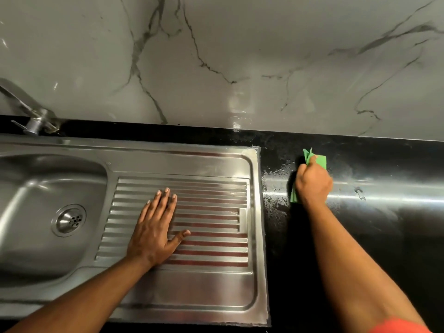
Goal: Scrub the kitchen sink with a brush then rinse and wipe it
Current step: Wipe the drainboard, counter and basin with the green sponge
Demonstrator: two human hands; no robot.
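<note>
Beside the sink (pixel 72 143), green cloth (pixel 321 161) gripped under right fingers (pixel 309 168), left fingers (pixel 165 200) flat on drainboard (pixel 216 188).

Brushed steel sink (pixel 134 296), glossy black counter (pixel 384 236), polished marble wall (pixel 240 56).

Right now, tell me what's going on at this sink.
A person is wiping down. The right hand grips a green cloth on the wet black counter, just right of the sink. The left hand rests flat, fingers straight, on the drainboard.
</note>
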